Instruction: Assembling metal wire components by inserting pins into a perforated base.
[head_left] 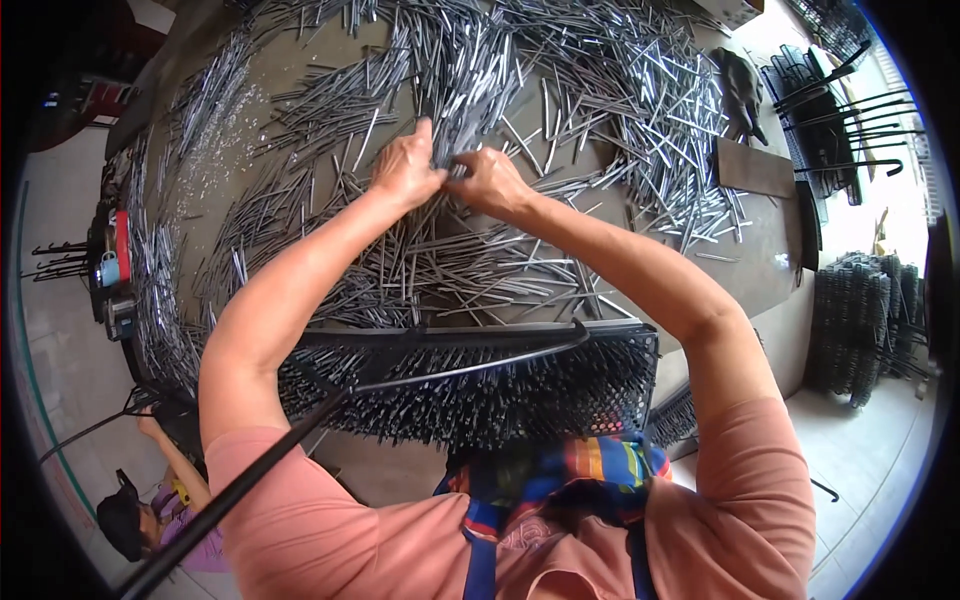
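Over the middle of the table, my left hand (408,168) and my right hand (492,182) are close together around a bundle of thin silvery metal rods (462,122). The left thumb points up along the bundle, while the right fingers curl round its near end. Some rods in the bundle are smeared by motion. Many loose rods (655,140) of the same kind lie in heaps on the brown tabletop (765,232) around both hands.
Between me and the table stands a black perforated rack (640,385) packed with upright dark rods (470,400). A long hooked bar (440,376) crosses over it. A flat brown block (754,168) and a dark glove (740,90) lie right. Another person (165,510) is at lower left.
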